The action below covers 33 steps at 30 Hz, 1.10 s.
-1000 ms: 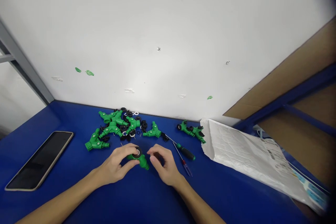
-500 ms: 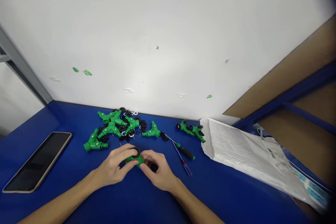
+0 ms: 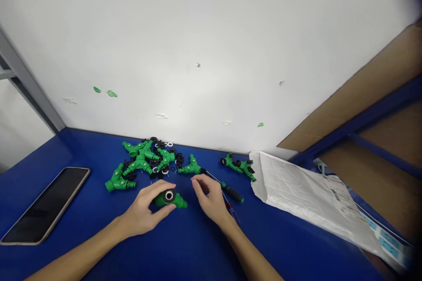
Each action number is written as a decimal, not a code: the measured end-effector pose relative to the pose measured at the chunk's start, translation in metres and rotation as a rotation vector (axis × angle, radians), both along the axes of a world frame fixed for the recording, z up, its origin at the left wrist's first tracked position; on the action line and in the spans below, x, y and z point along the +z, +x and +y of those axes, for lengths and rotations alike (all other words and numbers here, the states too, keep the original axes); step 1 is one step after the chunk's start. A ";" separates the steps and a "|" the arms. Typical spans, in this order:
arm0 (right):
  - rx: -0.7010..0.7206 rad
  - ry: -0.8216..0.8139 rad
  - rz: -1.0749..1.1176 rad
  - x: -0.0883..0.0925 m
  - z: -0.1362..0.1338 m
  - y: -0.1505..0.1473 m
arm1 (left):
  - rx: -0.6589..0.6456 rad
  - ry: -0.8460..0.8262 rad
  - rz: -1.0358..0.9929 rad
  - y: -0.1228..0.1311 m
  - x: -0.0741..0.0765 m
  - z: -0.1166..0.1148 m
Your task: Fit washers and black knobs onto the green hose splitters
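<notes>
- Gripping a green Y-shaped hose connector (image 3: 176, 202): left hand (image 3: 141, 210), fingers (image 3: 158, 189) clenched over its body, black-ringed port showing between fingers and thumb.
- Right hand (image 3: 209, 199): fingers (image 3: 198, 181) released and empty, just right of the held connector.
- Beyond the left fingertips: loose green connectors (image 3: 140, 163) heaped with small black parts, on a blue workbench (image 3: 184, 246).
- Just right of the right fingers: green-handled screwdriver (image 3: 233, 193).
- Well left of the left fingers: smartphone (image 3: 44, 206).

Bare left forearm (image 3: 79, 250) and right forearm (image 3: 252, 257) on my feed.
Both are slim and smooth, ending in a left hand (image 3: 141, 213) and right hand (image 3: 209, 202) with long fingers (image 3: 198, 183) (nails look short from here).
</notes>
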State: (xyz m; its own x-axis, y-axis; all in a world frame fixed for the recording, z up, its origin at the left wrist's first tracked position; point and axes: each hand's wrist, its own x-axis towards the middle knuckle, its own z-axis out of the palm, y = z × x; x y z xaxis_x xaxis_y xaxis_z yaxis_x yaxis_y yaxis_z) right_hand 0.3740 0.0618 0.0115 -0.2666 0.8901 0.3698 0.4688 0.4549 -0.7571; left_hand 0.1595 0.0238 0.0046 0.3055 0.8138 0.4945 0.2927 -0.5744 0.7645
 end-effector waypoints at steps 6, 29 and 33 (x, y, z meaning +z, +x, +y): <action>0.009 0.339 -0.503 0.001 0.031 -0.015 | 0.053 -0.334 -0.399 0.005 0.012 0.005; 0.171 -0.033 0.259 0.010 0.025 -0.016 | -0.017 -0.813 -0.708 0.009 0.020 0.010; 0.189 -0.176 0.366 0.011 0.007 -0.015 | -0.105 -0.750 -0.501 0.008 0.020 0.008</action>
